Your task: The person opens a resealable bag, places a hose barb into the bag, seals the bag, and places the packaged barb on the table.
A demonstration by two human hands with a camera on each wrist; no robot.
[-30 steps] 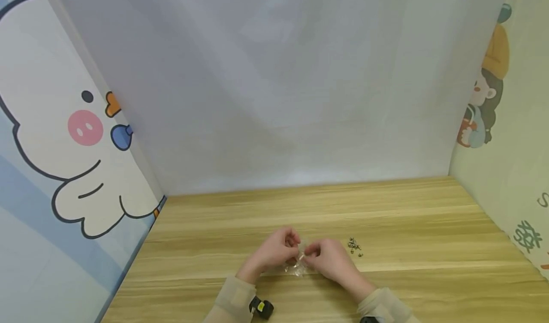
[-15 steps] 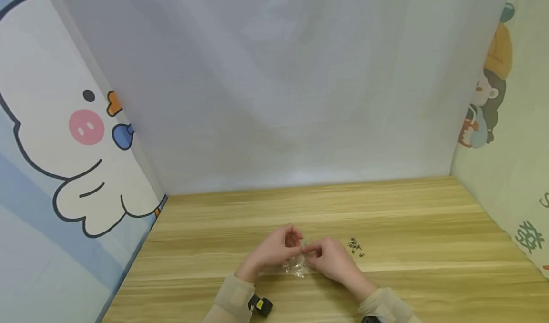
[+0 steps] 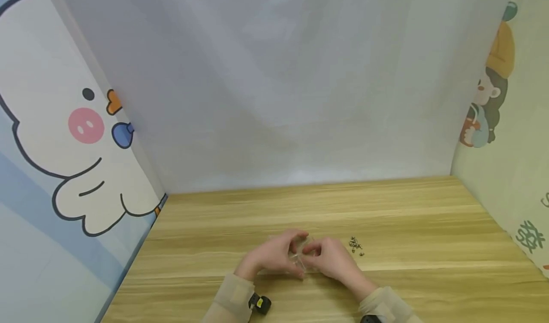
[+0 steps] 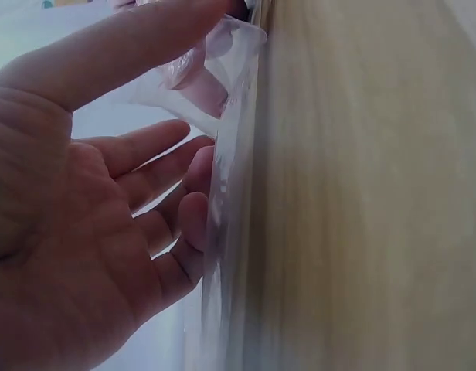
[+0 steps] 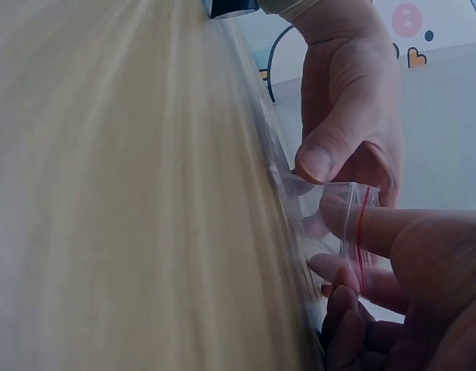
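A small clear zip bag [image 5: 340,195] with a red seal line is between the hands near the front of the table. The right hand [image 3: 332,258] holds it at its mouth, the thumb and a finger showing through the film with a gap between them in the right wrist view. The left hand [image 3: 276,254] curves around the bag's far side, fingers relaxed and thumb apart. In the left wrist view its fingertips rest at a clear plastic film [image 4: 221,209] low over the table. Whether the bag holds anything, I cannot tell.
A small pile of metal screws [image 3: 355,244] lies on the wooden table [image 3: 214,218], just right of the right hand. A white curtain [image 3: 300,99] closes off the back, with printed cartoon panels on both sides. A black camera [image 3: 260,305] is strapped at the left wrist.
The left fingers were pinched together at the bag; now the left thumb has dropped away from them and the hand has widened. The right hand stays almost in place, its fingertips slightly apart.
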